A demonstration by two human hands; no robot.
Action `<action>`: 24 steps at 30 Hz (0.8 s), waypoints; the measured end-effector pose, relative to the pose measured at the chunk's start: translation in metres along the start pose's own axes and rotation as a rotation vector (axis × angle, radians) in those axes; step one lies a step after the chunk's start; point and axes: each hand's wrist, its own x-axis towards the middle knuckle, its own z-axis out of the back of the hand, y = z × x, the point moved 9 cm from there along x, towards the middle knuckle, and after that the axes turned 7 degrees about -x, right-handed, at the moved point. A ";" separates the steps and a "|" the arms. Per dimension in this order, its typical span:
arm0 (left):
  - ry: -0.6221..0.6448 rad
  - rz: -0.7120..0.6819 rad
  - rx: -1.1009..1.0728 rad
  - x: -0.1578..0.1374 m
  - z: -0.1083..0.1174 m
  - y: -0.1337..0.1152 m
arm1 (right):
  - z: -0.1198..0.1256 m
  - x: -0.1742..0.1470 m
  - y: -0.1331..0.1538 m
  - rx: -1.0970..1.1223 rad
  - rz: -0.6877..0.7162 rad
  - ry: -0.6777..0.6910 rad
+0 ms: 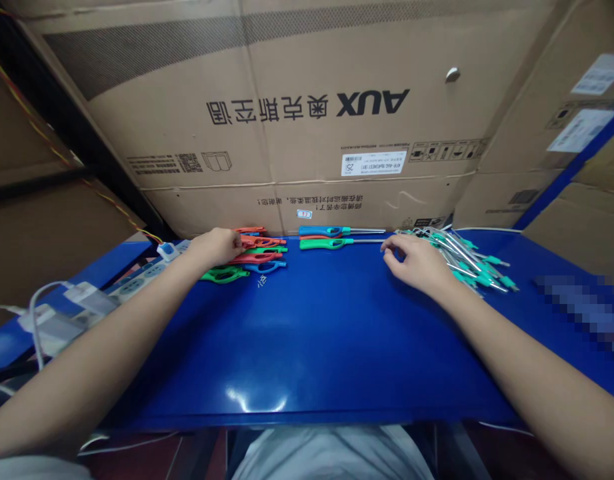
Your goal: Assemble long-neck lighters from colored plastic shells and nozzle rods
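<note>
On the left, my left hand (221, 245) has its fingers closed at the end of a red lighter handle (264, 243) at the back of the pile. Green, blue and more red handles lie around it, among them a green handle (225, 274) nearer me. My right hand (411, 259) is by the metal tip of a green long-necked lighter (323, 244), fingers curved and apart, holding nothing that I can see. Behind that lighter lies a blue long-necked lighter (321, 231), with a red one partly hidden between them. Metal lighter tubes with green ends (479, 267) are heaped beyond my right hand.
The blue table (311, 347) is backed by a tall cardboard sheet (287, 147) with a small label (304, 214) low on it. A white power strip (141, 280) with plugged-in chargers (89, 298) runs along the left edge. A pixelated patch covers the right side.
</note>
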 end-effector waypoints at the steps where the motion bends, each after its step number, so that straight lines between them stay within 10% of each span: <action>1: -0.009 -0.010 0.008 -0.001 0.001 -0.002 | 0.000 0.000 0.001 0.005 0.006 0.009; 9: -0.161 -0.046 0.056 -0.011 0.020 -0.022 | 0.004 -0.002 0.005 0.063 0.033 -0.023; 14: -0.280 -0.246 0.084 -0.051 0.027 -0.093 | 0.014 -0.016 0.041 0.275 0.237 -0.081; 20: -0.152 -0.751 -0.086 -0.128 -0.031 -0.207 | 0.002 -0.041 0.097 0.419 0.556 0.146; 24: -0.085 -0.901 -0.255 -0.149 -0.057 -0.229 | -0.019 -0.050 0.104 0.452 0.617 0.406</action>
